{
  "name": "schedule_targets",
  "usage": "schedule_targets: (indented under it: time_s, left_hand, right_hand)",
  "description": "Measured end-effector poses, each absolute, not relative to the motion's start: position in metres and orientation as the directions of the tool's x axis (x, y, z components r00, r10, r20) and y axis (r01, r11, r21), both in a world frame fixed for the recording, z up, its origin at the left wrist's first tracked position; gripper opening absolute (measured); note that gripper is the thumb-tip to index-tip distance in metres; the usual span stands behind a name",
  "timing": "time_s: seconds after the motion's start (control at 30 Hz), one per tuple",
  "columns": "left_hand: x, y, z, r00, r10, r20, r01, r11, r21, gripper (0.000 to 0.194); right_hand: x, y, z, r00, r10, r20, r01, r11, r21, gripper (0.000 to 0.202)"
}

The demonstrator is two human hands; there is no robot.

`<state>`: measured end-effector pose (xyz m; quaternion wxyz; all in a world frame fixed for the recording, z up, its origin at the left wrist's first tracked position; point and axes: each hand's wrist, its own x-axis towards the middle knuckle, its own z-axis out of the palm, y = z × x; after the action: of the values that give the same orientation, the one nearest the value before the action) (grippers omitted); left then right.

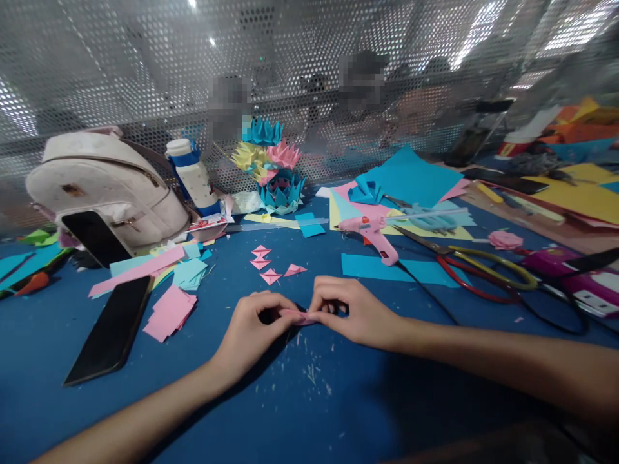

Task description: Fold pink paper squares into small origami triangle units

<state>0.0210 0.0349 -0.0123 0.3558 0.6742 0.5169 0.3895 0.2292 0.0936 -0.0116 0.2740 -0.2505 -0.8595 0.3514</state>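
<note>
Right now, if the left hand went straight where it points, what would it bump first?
Past the pink paper it pinches, the left hand would probably bump the right hand first.

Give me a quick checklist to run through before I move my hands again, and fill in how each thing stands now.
1. Pink paper held by both the left hand and the right hand: ok, pinched between their fingertips.
2. Folded pieces clear of the hands: ok, four lie just beyond them.
3. Pink squares free to pick up: ok, piled left of the left hand, beside a phone.
4. Table free of scraps: not ok, pale bits lie in front of the hands.
5. Glue gun cool: cannot tell.
6. Scissors away from the fingers: ok.
</note>
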Motion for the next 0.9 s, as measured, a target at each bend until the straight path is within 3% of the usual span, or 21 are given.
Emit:
schedule_targets:
  time_s: [0.43, 0.53, 0.73, 0.9]
  left_hand:
    - [0.0144, 0.0339, -0.0128, 0.127, 0.982, 0.141, 0.388, -0.180, 0.904, 0.031]
    - [0.0145, 0.0326, -0.0113, 0.139, 0.981, 0.139, 0.394, -0.183, 0.900, 0.026]
    - [0.0183, 0.0294, -0.0116, 0.165, 0.976, 0.144, 0.419, -0.201, 0.885, 0.018]
    - [0.0179, 0.0298, -0.0114, 0.177, 0.968, 0.176, 0.431, -0.237, 0.870, 0.014]
  right_hand:
    - [0.2318, 0.0969, -0.0111, -0.707, 0.633, 0.315, 0.220, 0.620, -0.753, 0.016]
    - [0.2338, 0.0976, -0.0142, -0.727, 0.570, 0.383, 0.229, 0.726, -0.648, 0.016]
    - [0.2366, 0.1015, -0.0187, -0.774, 0.367, 0.516, 0.238, 0.923, -0.301, 0.018]
    - [0.2372, 0.1026, -0.0195, -0.776, 0.342, 0.530, 0.239, 0.937, -0.253, 0.018]
